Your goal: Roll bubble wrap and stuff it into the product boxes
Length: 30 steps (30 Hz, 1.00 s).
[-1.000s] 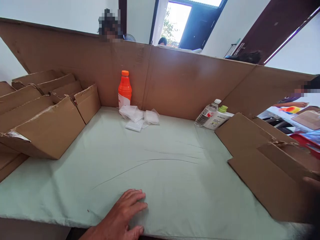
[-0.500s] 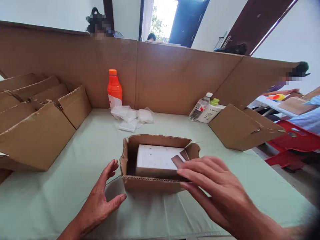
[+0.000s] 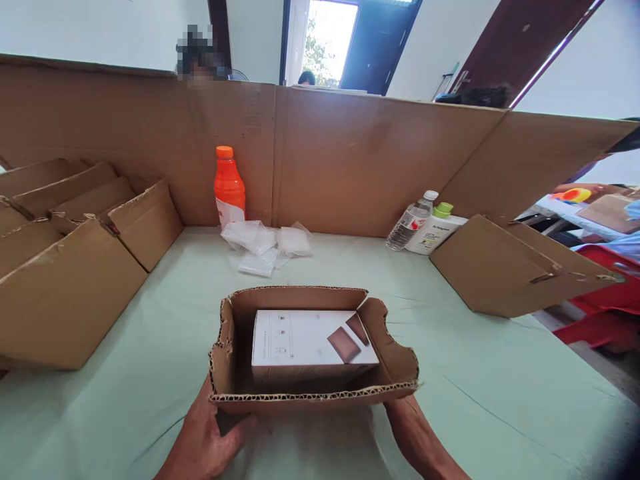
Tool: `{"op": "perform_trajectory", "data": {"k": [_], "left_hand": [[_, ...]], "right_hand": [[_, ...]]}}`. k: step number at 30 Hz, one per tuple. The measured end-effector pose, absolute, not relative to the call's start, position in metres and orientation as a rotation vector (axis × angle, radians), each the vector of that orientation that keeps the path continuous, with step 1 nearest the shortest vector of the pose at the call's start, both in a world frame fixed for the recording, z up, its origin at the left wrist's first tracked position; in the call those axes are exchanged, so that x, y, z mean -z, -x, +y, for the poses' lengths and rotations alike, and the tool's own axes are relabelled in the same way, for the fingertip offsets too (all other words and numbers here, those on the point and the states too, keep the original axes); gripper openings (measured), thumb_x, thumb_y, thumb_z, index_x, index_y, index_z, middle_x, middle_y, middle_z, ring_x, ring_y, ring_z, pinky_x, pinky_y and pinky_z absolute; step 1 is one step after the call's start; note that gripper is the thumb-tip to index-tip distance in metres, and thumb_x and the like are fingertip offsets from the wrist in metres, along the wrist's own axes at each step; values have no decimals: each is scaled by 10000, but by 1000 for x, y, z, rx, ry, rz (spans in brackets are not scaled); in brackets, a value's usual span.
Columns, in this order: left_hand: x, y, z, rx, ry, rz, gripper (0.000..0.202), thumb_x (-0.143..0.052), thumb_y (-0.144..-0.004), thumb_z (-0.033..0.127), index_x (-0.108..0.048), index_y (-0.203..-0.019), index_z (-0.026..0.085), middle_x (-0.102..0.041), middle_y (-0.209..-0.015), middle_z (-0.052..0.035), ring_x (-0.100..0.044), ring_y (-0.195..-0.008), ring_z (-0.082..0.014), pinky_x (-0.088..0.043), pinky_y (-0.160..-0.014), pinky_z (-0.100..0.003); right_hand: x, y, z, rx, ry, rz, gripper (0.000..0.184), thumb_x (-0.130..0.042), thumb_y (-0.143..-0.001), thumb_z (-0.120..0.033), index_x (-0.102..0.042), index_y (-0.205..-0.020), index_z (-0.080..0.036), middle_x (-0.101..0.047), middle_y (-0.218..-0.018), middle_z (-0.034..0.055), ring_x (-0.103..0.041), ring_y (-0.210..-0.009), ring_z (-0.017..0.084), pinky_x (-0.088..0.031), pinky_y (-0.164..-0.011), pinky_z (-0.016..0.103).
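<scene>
An open-topped cardboard box (image 3: 320,401) with a torn, wavy rim is held in front of me. Inside lies a white product box (image 3: 305,337) printed with small icons and brown rectangles. My left hand (image 3: 210,437) grips the cardboard box at its lower left corner, thumb along the near side and the other fingers hidden by the wall. At the lower right, my right hand (image 3: 403,413) is against the box, its fingers concealed beneath or behind it.
A partitioned cardboard box (image 3: 75,293) stands left. An orange bottle (image 3: 230,187) and clear plastic packaging (image 3: 257,247) are at the back. Beside a tilted cardboard box (image 3: 500,267) on the right are a water bottle (image 3: 413,223) and a white bottle (image 3: 433,233). A cardboard screen (image 3: 360,160) closes the back.
My right hand has left the product box and moved down to the cardboard box's right side. The left hand has closed on its left side. The box now appears nearer and raised.
</scene>
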State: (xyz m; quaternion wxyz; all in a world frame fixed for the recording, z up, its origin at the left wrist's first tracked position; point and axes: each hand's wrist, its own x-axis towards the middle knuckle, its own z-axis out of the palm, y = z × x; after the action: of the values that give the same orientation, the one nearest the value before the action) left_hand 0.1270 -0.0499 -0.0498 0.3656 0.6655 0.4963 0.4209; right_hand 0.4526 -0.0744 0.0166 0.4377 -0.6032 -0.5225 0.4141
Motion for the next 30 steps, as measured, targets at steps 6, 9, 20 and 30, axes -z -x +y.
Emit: {"op": "perform_trajectory", "data": {"k": [6,9,20,30], "left_hand": [[19,-169,12,-1079,-1738,1135,730,-697,-809,327,-440,-1489,258,-618,-1377,-108,-586,-1272,-342,-506,-1070,-493],[17,-192,49,-1078,-1721,1044,797,-687,-788,282,-378,-1518,203,-537,-1466,-150,-512,-1351,-334,-445,-1121,-505],[1,-133,131,-1149,-1839,1436,415,-607,-718,184,-714,-1119,199,-593,-1397,-123,-550,-1303,-304,-417,-1136,-449],[-22,-135,278,-1278,-1335,1805,469,-735,-818,292,-610,-1229,104,-691,-1067,-127,-648,-1068,-300,-478,-960,-426]], "right_hand": [[-16,-472,-26,-790,1447,-1248,455,-476,-928,-578,-754,-1070,-247,-767,-1012,66,-596,-1198,299,-432,-1087,454],[-12,-488,3,-758,1499,-1142,441,-540,-872,-589,-750,-922,-204,-752,-869,75,-644,-1037,305,-522,-927,423],[19,-499,15,-735,1555,-804,363,-702,-709,-553,-626,-672,-201,-689,-746,55,-582,-769,250,-516,-673,339],[19,-501,16,-647,1621,-904,353,-621,-790,-546,-683,-712,-207,-713,-727,64,-603,-748,266,-534,-669,347]]}}
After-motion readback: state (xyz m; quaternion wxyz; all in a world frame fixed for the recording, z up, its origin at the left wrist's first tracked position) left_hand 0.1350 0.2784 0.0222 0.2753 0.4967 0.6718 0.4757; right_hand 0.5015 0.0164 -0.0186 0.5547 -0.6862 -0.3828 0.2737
